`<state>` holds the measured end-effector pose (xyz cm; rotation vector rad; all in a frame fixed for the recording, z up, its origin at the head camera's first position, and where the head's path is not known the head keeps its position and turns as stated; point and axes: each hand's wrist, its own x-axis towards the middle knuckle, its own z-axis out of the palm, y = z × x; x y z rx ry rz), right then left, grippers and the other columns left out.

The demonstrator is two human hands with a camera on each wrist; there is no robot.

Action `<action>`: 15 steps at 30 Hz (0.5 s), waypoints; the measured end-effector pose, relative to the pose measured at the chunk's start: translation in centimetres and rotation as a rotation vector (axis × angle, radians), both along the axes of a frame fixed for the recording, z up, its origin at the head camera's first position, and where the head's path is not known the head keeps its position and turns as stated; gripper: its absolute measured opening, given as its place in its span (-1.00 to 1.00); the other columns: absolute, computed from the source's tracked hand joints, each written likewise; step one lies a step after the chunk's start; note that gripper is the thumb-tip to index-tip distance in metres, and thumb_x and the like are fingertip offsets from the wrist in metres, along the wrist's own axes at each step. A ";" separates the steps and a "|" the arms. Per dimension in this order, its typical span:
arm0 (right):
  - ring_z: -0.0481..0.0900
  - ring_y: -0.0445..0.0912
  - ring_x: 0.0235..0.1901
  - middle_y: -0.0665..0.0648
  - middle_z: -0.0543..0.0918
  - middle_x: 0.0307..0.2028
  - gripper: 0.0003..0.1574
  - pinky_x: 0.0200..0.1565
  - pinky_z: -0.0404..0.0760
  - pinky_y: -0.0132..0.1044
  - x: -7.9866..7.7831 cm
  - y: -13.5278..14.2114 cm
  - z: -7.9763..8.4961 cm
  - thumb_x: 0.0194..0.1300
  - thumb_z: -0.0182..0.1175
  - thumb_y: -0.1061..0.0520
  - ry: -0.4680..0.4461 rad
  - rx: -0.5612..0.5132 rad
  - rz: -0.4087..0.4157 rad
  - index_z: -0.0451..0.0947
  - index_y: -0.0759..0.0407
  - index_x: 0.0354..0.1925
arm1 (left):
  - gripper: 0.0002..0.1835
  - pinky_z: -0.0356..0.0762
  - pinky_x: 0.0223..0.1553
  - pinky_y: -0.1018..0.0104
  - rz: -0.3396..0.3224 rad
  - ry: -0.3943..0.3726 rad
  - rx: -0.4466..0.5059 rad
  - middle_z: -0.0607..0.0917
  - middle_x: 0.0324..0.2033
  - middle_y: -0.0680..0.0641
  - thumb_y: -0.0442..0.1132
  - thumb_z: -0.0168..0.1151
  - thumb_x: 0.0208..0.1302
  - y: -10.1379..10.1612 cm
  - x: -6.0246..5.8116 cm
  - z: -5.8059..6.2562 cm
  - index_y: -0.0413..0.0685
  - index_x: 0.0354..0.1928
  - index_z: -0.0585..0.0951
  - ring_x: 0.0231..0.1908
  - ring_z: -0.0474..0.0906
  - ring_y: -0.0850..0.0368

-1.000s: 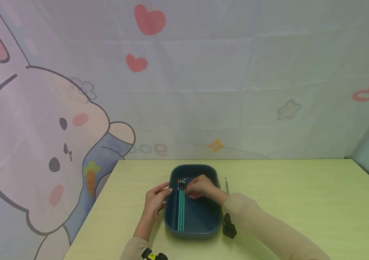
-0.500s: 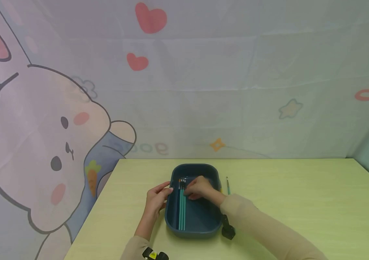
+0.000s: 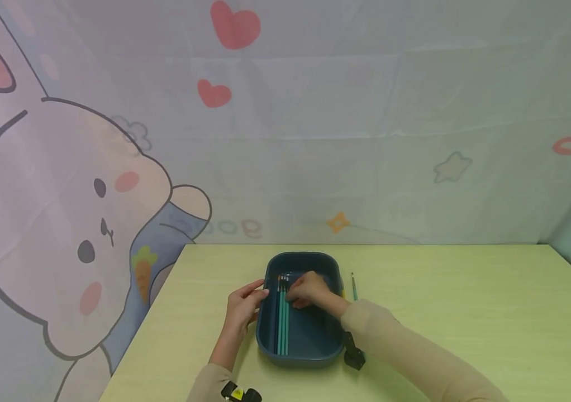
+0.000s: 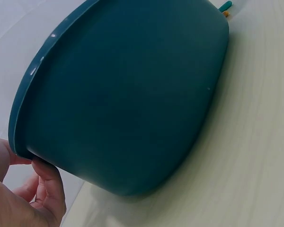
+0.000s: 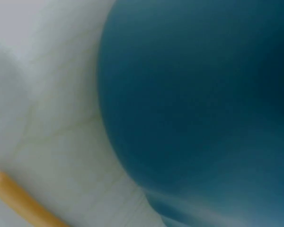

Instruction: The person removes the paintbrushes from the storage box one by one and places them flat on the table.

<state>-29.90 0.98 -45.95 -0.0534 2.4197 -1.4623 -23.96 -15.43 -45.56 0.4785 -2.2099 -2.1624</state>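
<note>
A dark blue plastic bin point(image 3: 310, 335) stands on the table, longer from front to back. Along its left inner side several paintbrushes point(image 3: 282, 329) with teal handles lie parallel, bristles toward the far end. My left hand point(image 3: 241, 307) grips the bin's left rim; in the left wrist view the thumb and a finger pinch the rim of the bin point(image 4: 123, 94). My right hand point(image 3: 310, 290) reaches inside over the right wall, curled fingers pinching the rightmost paintbrush near its ferrule. The fingertips partly hide that brush. In the right wrist view only the bin's outer wall point(image 5: 180, 94) fills the right side.
Right of the bin, another teal paintbrush point(image 3: 354, 286) lies on the pale yellow table point(image 3: 466, 312), partly behind the right sleeve. An orange rod-like end point(image 5: 23, 201) shows beside the bin in the right wrist view. A printed cloth point(image 3: 315, 139) hangs behind the table.
The head view has shifted slightly. Both hands keep almost the same places, the left at the rim and the right at the brushes.
</note>
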 end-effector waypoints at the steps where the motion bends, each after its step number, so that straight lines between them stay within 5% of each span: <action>1: 0.63 -0.19 -0.64 0.18 0.70 -0.50 -0.80 -0.43 0.67 -0.30 0.0 0.0 0.0 -0.01 0.39 0.28 0.001 -0.001 0.000 0.65 0.35 -0.35 | -0.54 0.56 -0.46 0.39 -0.001 0.001 0.000 0.72 -0.32 0.00 -0.27 0.26 0.22 0.0 0.0 0.0 -0.23 0.17 0.54 -0.43 0.62 0.22; 15: 0.63 -0.16 -0.66 0.15 0.67 -0.58 -0.83 -0.52 0.64 -0.32 0.1 -0.4 -0.5 -0.05 0.40 0.23 0.105 0.069 0.014 0.63 0.32 -0.46 | -0.55 0.55 -0.48 0.41 -0.007 0.009 0.002 0.70 -0.35 -0.01 -0.28 0.25 0.24 -0.3 0.3 -0.1 -0.24 0.17 0.54 -0.46 0.59 0.23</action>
